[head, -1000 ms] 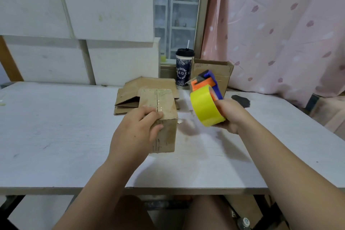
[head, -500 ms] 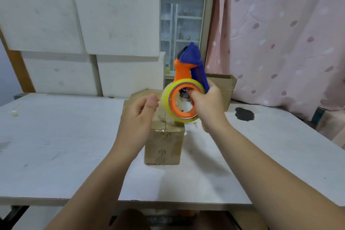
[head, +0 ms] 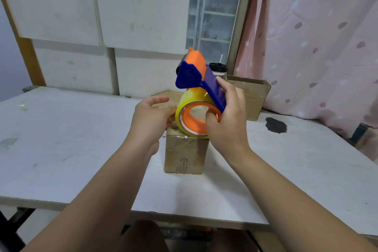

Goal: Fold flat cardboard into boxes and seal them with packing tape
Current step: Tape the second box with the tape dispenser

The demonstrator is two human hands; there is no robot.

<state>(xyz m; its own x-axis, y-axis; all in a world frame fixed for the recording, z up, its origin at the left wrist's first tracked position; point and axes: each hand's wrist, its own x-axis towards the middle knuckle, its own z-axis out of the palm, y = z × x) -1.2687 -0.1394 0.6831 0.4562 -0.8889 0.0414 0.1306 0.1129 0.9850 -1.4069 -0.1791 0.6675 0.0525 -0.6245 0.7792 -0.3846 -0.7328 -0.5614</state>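
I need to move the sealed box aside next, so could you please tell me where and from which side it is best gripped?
Grip the small cardboard box across its two upright side walls, coming from above and the near side. It stands upright on the table, and its flat side walls are bare. Its top is crowded: the tape dispenser in the right hand and the left hand are in front of it.

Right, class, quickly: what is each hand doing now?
Left hand: fingers open, at the box top, gripping nothing.
Right hand: closed around the tape dispenser.
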